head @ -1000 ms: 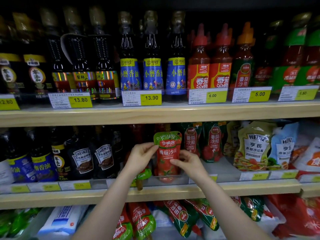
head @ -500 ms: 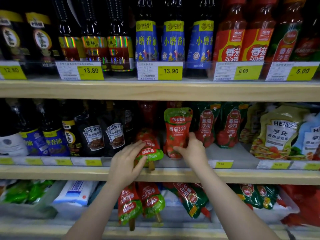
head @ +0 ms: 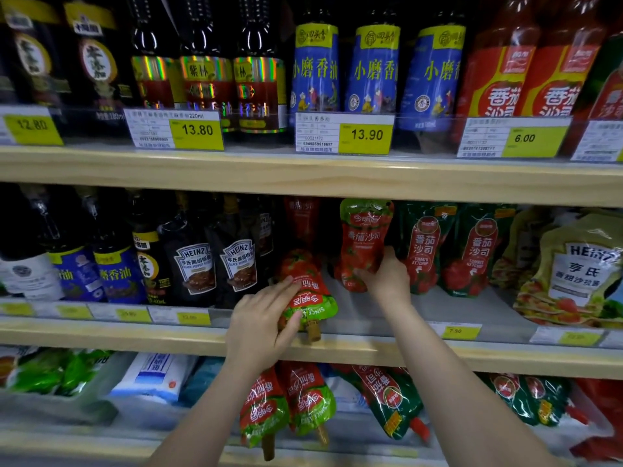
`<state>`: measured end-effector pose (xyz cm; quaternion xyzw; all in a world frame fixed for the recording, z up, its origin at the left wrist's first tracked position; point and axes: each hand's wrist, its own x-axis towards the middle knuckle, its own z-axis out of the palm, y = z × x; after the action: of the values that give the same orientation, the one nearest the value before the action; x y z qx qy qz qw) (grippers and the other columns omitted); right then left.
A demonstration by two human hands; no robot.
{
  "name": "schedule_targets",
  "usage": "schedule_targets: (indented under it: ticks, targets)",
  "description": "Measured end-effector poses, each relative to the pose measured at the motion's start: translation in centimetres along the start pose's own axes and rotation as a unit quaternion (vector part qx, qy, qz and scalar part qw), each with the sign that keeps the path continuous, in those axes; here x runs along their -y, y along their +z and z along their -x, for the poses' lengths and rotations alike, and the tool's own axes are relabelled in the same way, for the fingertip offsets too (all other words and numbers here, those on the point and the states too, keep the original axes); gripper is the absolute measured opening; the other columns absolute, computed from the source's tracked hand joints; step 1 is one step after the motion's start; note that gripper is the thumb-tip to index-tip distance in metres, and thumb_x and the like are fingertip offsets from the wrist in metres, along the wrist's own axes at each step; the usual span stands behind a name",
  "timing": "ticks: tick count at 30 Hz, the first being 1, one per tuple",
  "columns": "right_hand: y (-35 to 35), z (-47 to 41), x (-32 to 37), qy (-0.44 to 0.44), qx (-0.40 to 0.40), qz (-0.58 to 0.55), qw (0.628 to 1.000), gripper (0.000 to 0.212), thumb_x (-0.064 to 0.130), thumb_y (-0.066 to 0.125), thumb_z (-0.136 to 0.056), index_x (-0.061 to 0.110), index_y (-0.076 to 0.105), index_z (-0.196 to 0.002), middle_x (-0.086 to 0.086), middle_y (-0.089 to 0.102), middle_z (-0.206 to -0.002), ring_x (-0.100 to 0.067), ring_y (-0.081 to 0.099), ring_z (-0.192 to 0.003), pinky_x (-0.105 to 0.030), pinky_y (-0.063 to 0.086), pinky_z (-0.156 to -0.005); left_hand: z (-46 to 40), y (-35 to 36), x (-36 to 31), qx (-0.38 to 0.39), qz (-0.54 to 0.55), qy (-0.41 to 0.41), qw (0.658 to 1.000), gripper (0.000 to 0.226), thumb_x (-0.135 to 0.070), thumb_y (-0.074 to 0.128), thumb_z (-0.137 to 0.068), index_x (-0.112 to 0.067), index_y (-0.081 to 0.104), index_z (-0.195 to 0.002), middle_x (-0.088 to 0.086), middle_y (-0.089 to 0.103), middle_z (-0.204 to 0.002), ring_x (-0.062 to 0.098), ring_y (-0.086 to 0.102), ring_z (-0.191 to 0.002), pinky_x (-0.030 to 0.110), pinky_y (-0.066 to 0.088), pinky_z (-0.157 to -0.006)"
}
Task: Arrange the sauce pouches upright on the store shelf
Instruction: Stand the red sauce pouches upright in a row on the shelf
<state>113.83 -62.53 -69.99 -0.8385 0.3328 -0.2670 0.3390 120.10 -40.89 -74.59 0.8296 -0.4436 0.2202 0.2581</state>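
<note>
— A supermarket's wooden middle shelf [head: 101, 335]; how far along?

— One ketchup pouch [head: 365, 242] stands upright, right hand [head: 387, 281] clasping its base. Left hand [head: 261, 323] grips a toppled pouch [head: 308, 291], fingers [head: 279, 289] spread over it, spout past the edge.

— Remaining?

— Apparently that glossy red-green one, and more below.

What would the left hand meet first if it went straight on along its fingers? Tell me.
The left hand already lies on the fallen pouch, fingers pointing up and right into the shelf. Going straight on, it would probably slide over that pouch toward the dim red pouch behind it, though depth is unclear.
</note>
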Motion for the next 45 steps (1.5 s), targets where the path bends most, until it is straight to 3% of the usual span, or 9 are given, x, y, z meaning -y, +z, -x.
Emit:
schedule_targets:
  ticks: [11,14,17,20,25,30,33,39,45]
  targets:
    - [-3.0,1.5,-1.2,-0.036,0.020,-0.043,0.998,0.065,0.025,0.073,-0.076,0.010,0.045,-0.133,-0.010,0.058,-0.128,-0.028,0.056,-0.115,-0.036,0.046,-0.092,0.2,0.2,0.0,0.001,-0.003,0.000,1.000,0.048,-0.048,0.034,-0.093,-0.023,0.056,-0.128,-0.005,0.058,-0.130,0.011,0.056,-0.115,0.027,0.040,-0.082]
    - [-3.5,3.0,-1.2,-0.063,0.015,-0.051,0.997,0.050,0.031,0.075,-0.074,0.014,0.057,-0.118,-0.002,0.066,-0.109,-0.019,0.063,-0.096,-0.028,0.048,-0.077,0.2,0.2,0.0,-0.003,-0.006,-0.002,1.000,0.048,-0.047,0.034,-0.093,-0.022,0.057,-0.127,-0.004,0.059,-0.130,0.012,0.057,-0.114,0.028,0.042,-0.081]
    - [-2.4,5.2,-0.2,-0.066,0.095,-0.069,0.991,0.035,0.043,0.072,-0.073,0.021,0.062,-0.099,0.009,0.067,-0.086,-0.011,0.063,-0.082,-0.024,0.050,-0.070,0.2,0.0,-0.1,-0.002,-0.011,-0.003,1.000,0.047,-0.046,0.034,-0.092,-0.023,0.057,-0.127,-0.004,0.059,-0.129,0.011,0.057,-0.113,0.027,0.041,-0.081]
    - [-0.7,6.3,1.3,-0.048,0.172,-0.057,0.982,0.044,0.050,0.067,-0.076,0.022,0.058,-0.109,0.007,0.065,-0.090,-0.012,0.062,-0.088,-0.030,0.051,-0.078,0.1,-0.4,-0.5,0.004,-0.012,-0.002,1.000,0.047,-0.046,0.035,-0.092,-0.022,0.057,-0.126,-0.004,0.060,-0.128,0.011,0.058,-0.113,0.026,0.040,-0.079]
    - [0.3,6.3,3.3,0.005,0.192,-0.107,0.975,0.043,0.019,0.075,-0.074,0.014,0.056,-0.112,-0.010,0.065,-0.096,-0.024,0.063,-0.094,-0.038,0.051,-0.087,0.4,-1.0,-1.1,0.022,0.002,-0.003,1.000,0.049,-0.046,0.034,-0.092,-0.021,0.056,-0.129,-0.002,0.058,-0.131,0.014,0.056,-0.117,0.030,0.042,-0.084]
    - [-3.0,5.9,2.8,0.020,0.177,-0.152,0.972,0.039,0.003,0.074,-0.073,0.013,0.054,-0.105,-0.025,0.064,-0.101,-0.033,0.063,-0.095,-0.046,0.049,-0.091,0.4,-1.1,-1.5,0.020,0.074,0.026,0.997,0.046,-0.043,0.039,-0.093,-0.023,0.048,-0.134,-0.005,0.053,-0.135,0.010,0.049,-0.122,0.034,0.043,-0.097]
    - [-6.1,5.5,2.3,-0.018,0.193,-0.138,0.971,0.036,0.004,0.071,-0.076,0.018,0.051,-0.103,-0.020,0.066,-0.098,-0.032,0.065,-0.091,-0.045,0.053,-0.085,-0.9,-1.0,-2.2,0.015,0.072,0.054,0.996,0.054,-0.037,0.052,-0.088,-0.021,0.043,-0.138,-0.002,0.049,-0.139,0.013,0.044,-0.127,0.038,0.041,-0.102]
    - [-10.1,5.7,1.2,-0.058,0.197,-0.179,0.962,0.026,0.006,0.066,-0.082,0.018,0.051,-0.100,-0.013,0.067,-0.085,-0.023,0.065,-0.077,-0.036,0.053,-0.068,-4.4,-0.3,-4.7,0.105,0.056,0.091,0.989,0.080,-0.056,0.061,-0.079,-0.031,0.024,-0.145,-0.004,0.026,-0.153,0.015,0.020,-0.141,0.038,0.021,-0.115]
    - [-10.0,7.5,-0.8,-0.036,0.195,-0.250,0.948,0.035,0.001,0.066,-0.081,0.008,0.052,-0.113,-0.008,0.063,-0.104,-0.019,0.061,-0.097,-0.027,0.054,-0.081,-4.3,1.3,-6.6,0.065,0.085,0.076,0.991,0.070,-0.049,0.064,-0.080,-0.024,0.039,-0.141,-0.002,0.040,-0.145,0.021,0.030,-0.135,0.038,0.027,-0.111]
